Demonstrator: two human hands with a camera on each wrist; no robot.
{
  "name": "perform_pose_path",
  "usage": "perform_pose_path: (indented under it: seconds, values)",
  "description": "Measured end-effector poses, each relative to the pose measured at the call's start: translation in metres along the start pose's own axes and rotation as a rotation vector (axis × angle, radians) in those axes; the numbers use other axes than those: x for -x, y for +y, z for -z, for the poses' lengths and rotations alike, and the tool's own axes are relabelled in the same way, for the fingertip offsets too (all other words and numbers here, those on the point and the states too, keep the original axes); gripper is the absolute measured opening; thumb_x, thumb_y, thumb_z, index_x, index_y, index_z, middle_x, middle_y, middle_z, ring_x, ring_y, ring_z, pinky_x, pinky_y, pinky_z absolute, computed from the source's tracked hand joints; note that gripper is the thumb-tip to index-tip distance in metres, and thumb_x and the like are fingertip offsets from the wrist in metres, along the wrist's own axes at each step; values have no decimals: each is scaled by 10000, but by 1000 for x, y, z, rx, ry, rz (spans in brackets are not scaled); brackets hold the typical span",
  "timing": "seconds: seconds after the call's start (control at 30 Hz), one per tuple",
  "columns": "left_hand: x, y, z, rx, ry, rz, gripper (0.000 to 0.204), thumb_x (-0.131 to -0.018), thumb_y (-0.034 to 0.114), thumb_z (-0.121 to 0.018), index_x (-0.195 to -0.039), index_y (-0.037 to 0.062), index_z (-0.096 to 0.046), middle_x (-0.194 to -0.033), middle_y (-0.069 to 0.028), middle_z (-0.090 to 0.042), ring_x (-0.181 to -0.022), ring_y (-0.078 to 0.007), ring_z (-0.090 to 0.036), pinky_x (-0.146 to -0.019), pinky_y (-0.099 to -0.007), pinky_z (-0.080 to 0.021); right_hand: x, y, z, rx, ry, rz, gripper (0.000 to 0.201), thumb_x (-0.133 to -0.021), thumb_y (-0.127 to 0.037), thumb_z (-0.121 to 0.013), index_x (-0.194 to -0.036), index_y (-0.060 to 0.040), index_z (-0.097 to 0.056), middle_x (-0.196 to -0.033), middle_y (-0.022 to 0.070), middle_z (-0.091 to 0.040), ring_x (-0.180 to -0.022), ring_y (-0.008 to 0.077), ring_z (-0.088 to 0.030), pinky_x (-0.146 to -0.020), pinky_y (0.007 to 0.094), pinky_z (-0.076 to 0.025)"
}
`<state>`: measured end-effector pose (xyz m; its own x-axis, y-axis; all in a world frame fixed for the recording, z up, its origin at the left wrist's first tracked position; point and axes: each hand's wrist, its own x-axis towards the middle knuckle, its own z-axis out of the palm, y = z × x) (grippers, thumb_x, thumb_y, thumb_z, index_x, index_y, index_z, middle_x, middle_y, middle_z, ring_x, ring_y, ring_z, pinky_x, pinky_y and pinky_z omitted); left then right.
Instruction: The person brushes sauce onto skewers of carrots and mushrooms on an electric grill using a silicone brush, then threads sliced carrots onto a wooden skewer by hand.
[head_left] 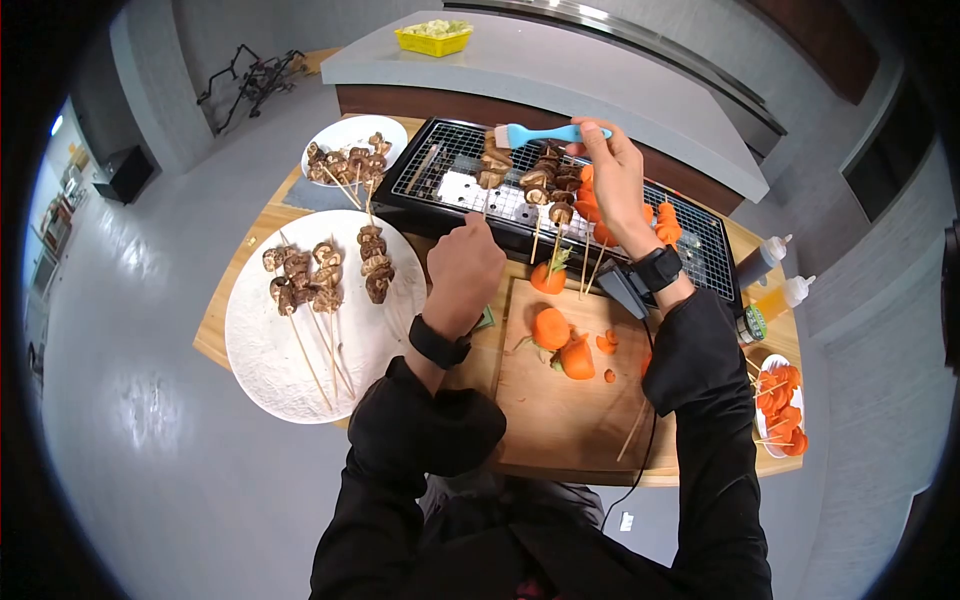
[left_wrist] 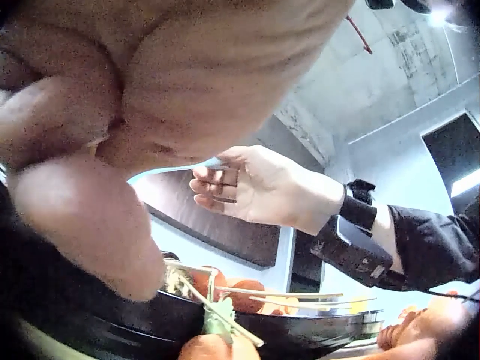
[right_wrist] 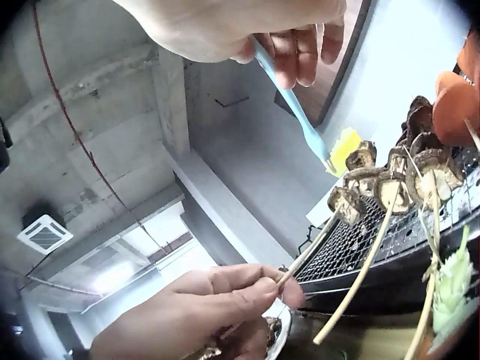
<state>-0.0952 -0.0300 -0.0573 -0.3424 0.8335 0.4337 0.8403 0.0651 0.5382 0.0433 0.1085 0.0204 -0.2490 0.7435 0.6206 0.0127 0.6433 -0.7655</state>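
Observation:
My right hand (head_left: 617,180) grips the handle of a light blue basting brush (head_left: 548,134). Its pale bristles overlap the mushroom skewer (head_left: 492,168) at the left of the grill (head_left: 409,218) in the head view. With thumb and fingers, my left hand (head_left: 467,268) pinches the lower end of that skewer's stick, which the right wrist view shows coming out of the grasp (right_wrist: 304,257). More mushroom skewers (head_left: 541,180) and carrot skewers (head_left: 586,200) lie along the wire grid to the right, their sticks jutting over the front edge.
A large white plate (head_left: 250,365) with mushroom skewers stands at left, a smaller plate (head_left: 323,134) behind it. Carrot pieces (head_left: 577,357) lie on the cutting board (head_left: 560,430). Squeeze bottles (head_left: 780,298) and a dish of carrot skewers (head_left: 780,405) are at right.

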Motion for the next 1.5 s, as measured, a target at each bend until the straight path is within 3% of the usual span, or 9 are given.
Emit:
perform_pose_path:
  seconds: [0.1, 0.17, 0.4, 0.47, 0.53, 0.83, 1.0, 1.1, 1.5]
  values:
    - [0, 3, 2, 137, 9, -23, 136, -827, 125, -499, -909, 29, -548, -692, -145, -641, -668, -357, -629, -637, -455, -488, -2, -4, 8, 9, 38, -25, 333, -973, -322, -528, -1082, -35, -659, -750, 26, -657, -575, 42, -431, -528, 235, -345]
    - [0, 3, 4, 221, -25, -23, 140, -824, 135, -501, -899, 28, -550, -649, -129, -633, -614, -337, -626, -607, -428, -490, -2, -8, 14, 15, -9, -91, 320, -997, -279, -512, -1114, -12, -643, -872, 51, -658, -830, 108, -622, -833, 261, -476]
    - [1, -11, -3, 88, -80, 46, 164, -803, 147, -475, -878, 22, -550, -562, -117, -609, -567, -325, -626, -590, -424, -492, -3, 4, 9, -17, -50, -115, 303, -991, -263, -516, -1068, 2, -642, -845, 45, -652, -793, 100, -608, -800, 258, -474]
    - [0, -6, 1, 8, -89, 66, 163, -801, 146, -467, -870, 22, -548, -559, -121, -611, -578, -333, -631, -598, -437, -493, -3, 8, 2, -6, -95, -60, 300, -951, -267, -520, -1019, -7, -651, -732, 33, -655, -619, 64, -531, -576, 243, -413]
    - [-1, 2, 10, -40, -194, 100, 135, -814, 116, -491, -868, -1, -533, -791, -209, -665, -763, -399, -657, -685, -488, -524, -5, 6, 1, 24, -111, -114, 298, -933, -262, -528, -980, 4, -653, -706, 37, -654, -643, 83, -573, -602, 248, -437]
    - [2, 8, 13, -175, -138, 86, 143, -840, 123, -474, -883, 8, -548, -811, -195, -677, -777, -376, -669, -698, -467, -532, -24, 7, -14, 347, 20, -108, 352, -932, -297, -525, -1013, 11, -675, -683, 94, -683, -649, 167, -644, -627, 320, -480]
    - [1, 13, 16, -213, -155, 141, 141, -852, 128, -473, -886, 15, -550, -809, -185, -681, -789, -369, -676, -697, -463, -534, -34, 23, -25, 57, 87, -125, 339, -923, -282, -552, -1003, 25, -673, -698, 82, -692, -668, 146, -648, -643, 281, -488]
    - [1, 14, 14, -234, -155, 142, 142, -855, 127, -471, -895, 17, -553, -806, -182, -681, -795, -367, -679, -699, -460, -536, -39, 36, -26, 126, -57, -168, 357, -920, -293, -553, -994, 34, -674, -711, 79, -698, -669, 140, -650, -638, 284, -490]
    - [1, 14, 10, -200, -39, 89, 179, -878, 177, -486, -858, 48, -609, -816, -172, -678, -779, -384, -667, -689, -489, -530, -1, -34, 82, -19, 64, -293, 278, -940, -205, -564, -1063, 31, -643, -863, 87, -670, -801, 136, -651, -743, 263, -516]
